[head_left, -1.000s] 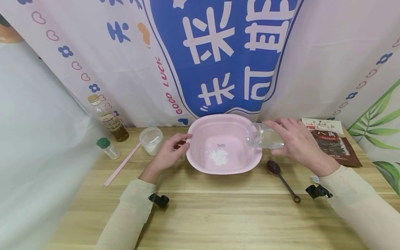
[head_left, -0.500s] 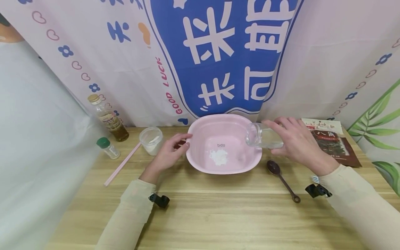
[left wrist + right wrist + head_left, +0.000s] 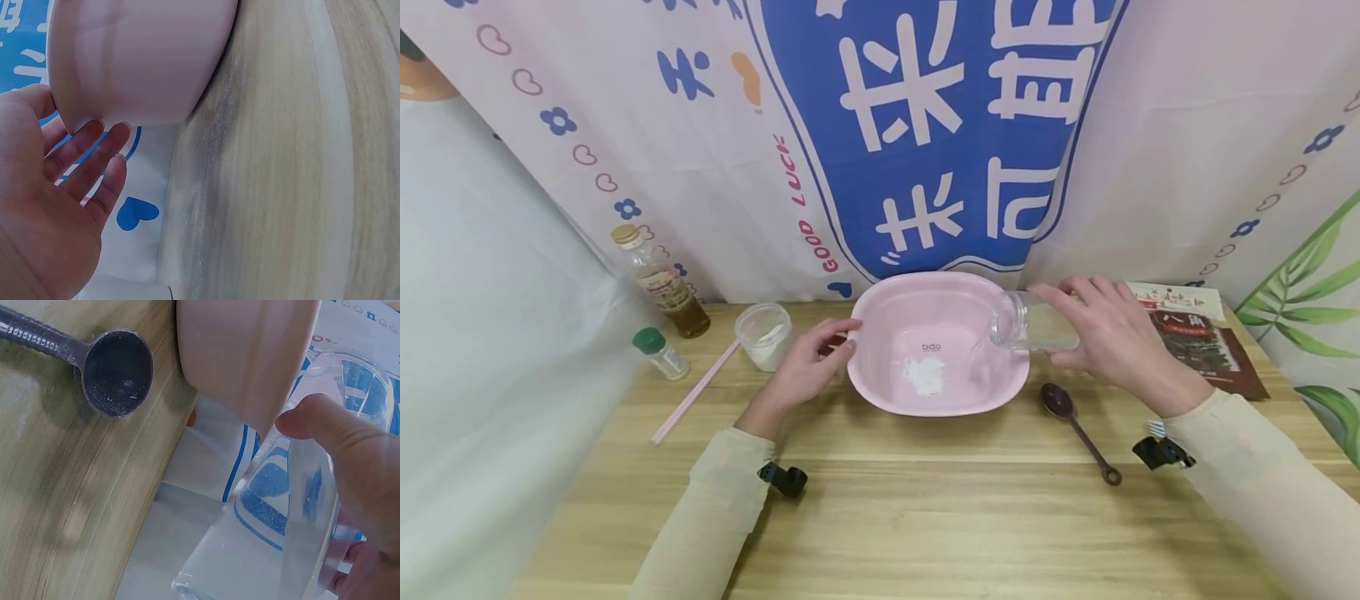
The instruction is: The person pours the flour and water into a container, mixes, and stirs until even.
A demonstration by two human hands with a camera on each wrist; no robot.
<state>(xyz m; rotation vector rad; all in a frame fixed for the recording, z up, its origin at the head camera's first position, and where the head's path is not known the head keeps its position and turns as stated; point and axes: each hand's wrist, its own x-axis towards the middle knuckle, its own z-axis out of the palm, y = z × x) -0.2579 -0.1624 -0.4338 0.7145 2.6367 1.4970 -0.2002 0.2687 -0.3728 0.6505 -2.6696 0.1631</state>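
Your right hand [image 3: 1108, 337] was wrapped around a clear glass jar [image 3: 1043, 325], thumb on one side and fingers on the other, and held it tipped sideways, its mouth over the right rim of the pink basin [image 3: 940, 405]. A clear streak ran down below the mouth. Your left hand [image 3: 805, 362] was loosely spread, its fingertips touching the basin's left rim without closing round it. The basin, upright in the middle of the far half, had "bdo" printed inside above a patch of white powder [image 3: 925, 377]. Just right of it lay a dark spoon [image 3: 1057, 402], bowl toward the basin; farther right, a brown packet [image 3: 1206, 358] read "八角", a pale packet [image 3: 1183, 297] behind it. To the left stood a tub [image 3: 775, 356] of white powder, pink chopsticks [image 3: 696, 392], a green-capped shaker [image 3: 662, 354] and an oil bottle [image 3: 666, 287], whose label was too small to read. The basin's far rim came close to the curtain [image 3: 730, 200], lettered "GOOD LUCK" beside big Chinese characters; on the near side, bare wood-grain table [image 3: 887, 525] stretched between your sleeves.
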